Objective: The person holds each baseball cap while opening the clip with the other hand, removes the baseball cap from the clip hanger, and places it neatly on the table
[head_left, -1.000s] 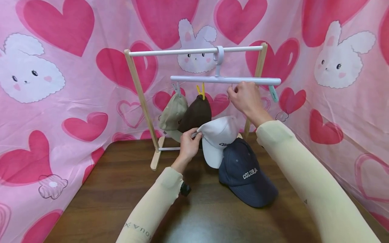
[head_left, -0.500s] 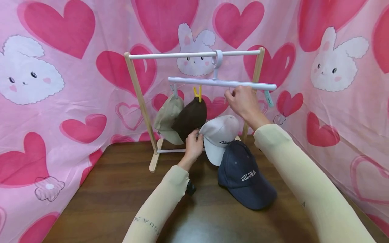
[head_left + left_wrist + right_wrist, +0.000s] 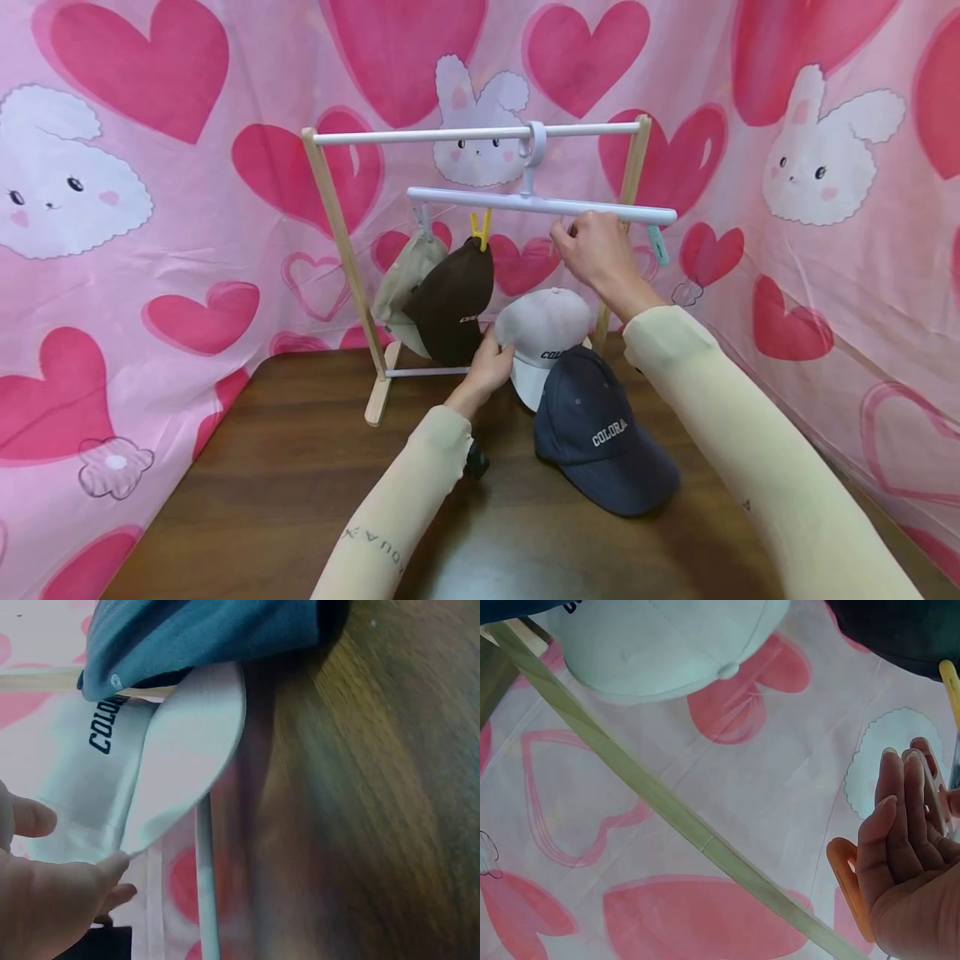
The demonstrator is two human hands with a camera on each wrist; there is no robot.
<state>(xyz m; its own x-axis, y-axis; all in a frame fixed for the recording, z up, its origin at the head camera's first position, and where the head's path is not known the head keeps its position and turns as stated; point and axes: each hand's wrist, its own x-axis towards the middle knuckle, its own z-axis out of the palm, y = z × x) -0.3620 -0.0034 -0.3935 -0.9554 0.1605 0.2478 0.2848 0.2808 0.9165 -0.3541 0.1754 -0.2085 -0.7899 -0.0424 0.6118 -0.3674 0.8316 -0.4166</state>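
My left hand grips the side of a white baseball cap, fingertips near the brim corner in the left wrist view. The cap stands behind a navy baseball cap lying on the table. Under the right half of a white hanger, my right hand pinches a pale pink clip. An orange clip shows beside that hand in the right wrist view. A beige cap hangs from a grey clip, and a dark brown cap from a yellow clip.
The hanger hooks over the white rail of a wooden-legged rack. A teal clip hangs at the hanger's right end. Behind stands a pink heart-and-rabbit curtain. The brown table extends toward me.
My left hand has moved right and slightly down along the white cap. The brown cap has swung left and turned, so its lettering shows. My right hand stays under the hanger, which tilts slightly down rightward.
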